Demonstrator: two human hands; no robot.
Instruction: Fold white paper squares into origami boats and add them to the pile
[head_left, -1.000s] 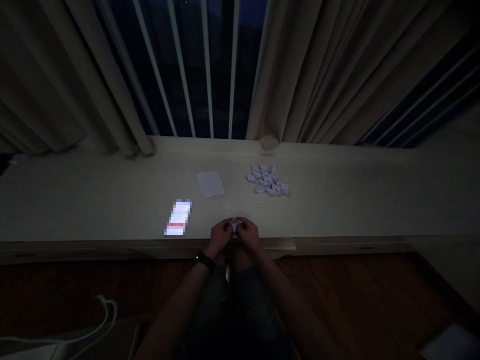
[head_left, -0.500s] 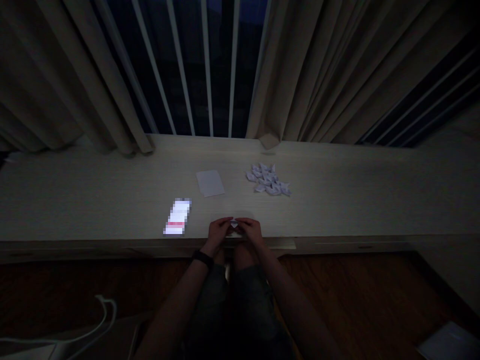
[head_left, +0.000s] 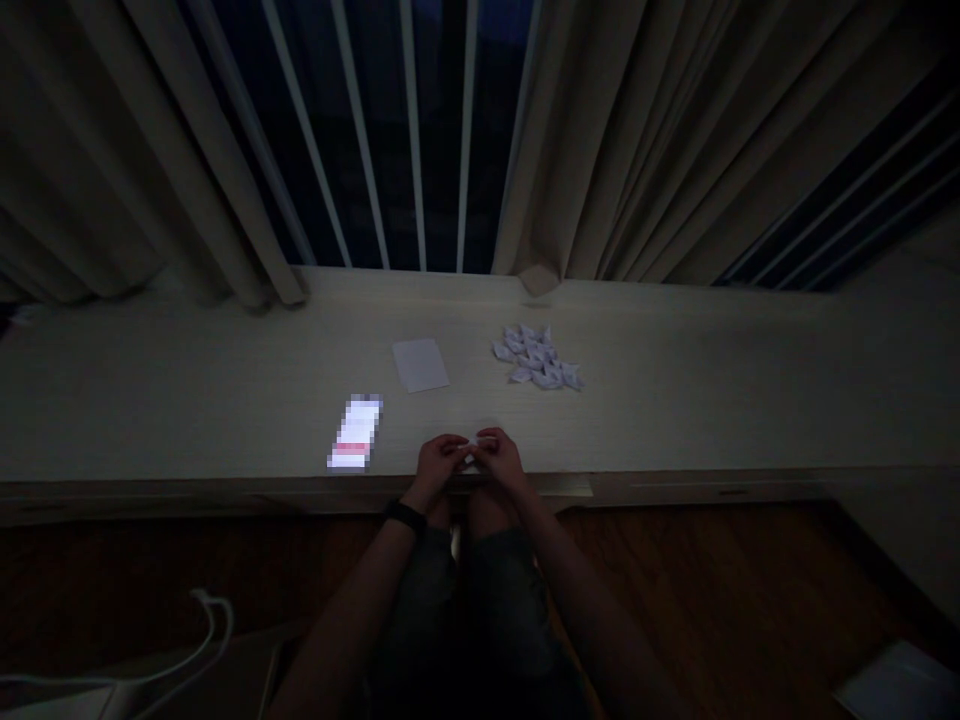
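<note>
Between my two hands is a small piece of folded white paper (head_left: 471, 447), held just above the near edge of the pale counter (head_left: 675, 400). My left hand (head_left: 437, 466), with a dark band on its wrist, pinches the paper's left side. On the other side, the fingers and thumb of my right hand (head_left: 503, 462) close on it. Fingers cover much of the paper, so its exact shape is hard to make out. Beyond my hands, to the right, lies a cluster of several small folded paper boats (head_left: 536, 358). A stack of flat white paper sheets (head_left: 421, 365) rests to their left.
A lit phone (head_left: 356, 432) lies left of my hands, its screen blurred out. Curtains (head_left: 600, 150) and a barred window (head_left: 397, 130) stand behind the counter. A white cable (head_left: 214, 625) hangs at lower left. My knees are under the counter's front edge.
The fingers of my right hand have risen and bent over the folded paper, which is now more covered. My left hand has shifted only slightly. The boats, sheets and phone stay put.
</note>
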